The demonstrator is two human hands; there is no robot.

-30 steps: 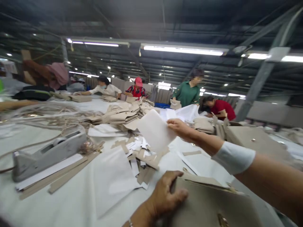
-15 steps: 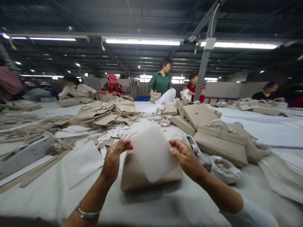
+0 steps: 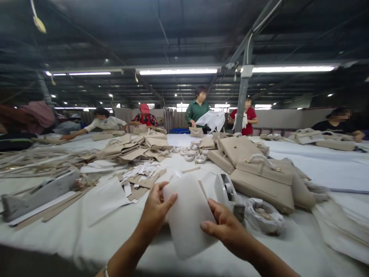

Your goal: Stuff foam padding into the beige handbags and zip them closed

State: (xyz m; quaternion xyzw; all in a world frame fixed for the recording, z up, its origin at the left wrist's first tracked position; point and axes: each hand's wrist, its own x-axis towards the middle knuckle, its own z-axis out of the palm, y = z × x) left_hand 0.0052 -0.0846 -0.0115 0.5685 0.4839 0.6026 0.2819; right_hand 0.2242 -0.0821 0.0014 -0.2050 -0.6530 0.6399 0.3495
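Note:
A white, slightly translucent sheet (image 3: pixel 188 221) with rounded corners stands tilted in front of me. My left hand (image 3: pixel 155 211) grips its upper left edge, thumb on the near face and fingers behind. On the right edge, my right hand (image 3: pixel 227 225) pinches it the same way, thumb in front. A narrow beige edge (image 3: pixel 203 189) shows just behind the sheet's upper right side; the sheet hides most of what lies there. Close to my right hand stands a grey tape dispenser (image 3: pixel 226 190).
Beige handbags (image 3: pixel 265 177) are piled at right, beside a plastic-lined bowl (image 3: pixel 264 216) of small pieces. Paper and beige scraps (image 3: pixel 141 177) lie left, near another dispenser (image 3: pixel 43 194). Beige bag parts (image 3: pixel 132 148) are heaped farther back. Several co-workers stand around the table, one in green (image 3: pixel 197 111).
Both hands have lowered the sheet towards me, and their thumbs now lie over its near face. The beige bag behind it is now mostly hidden. My view has tilted up somewhat.

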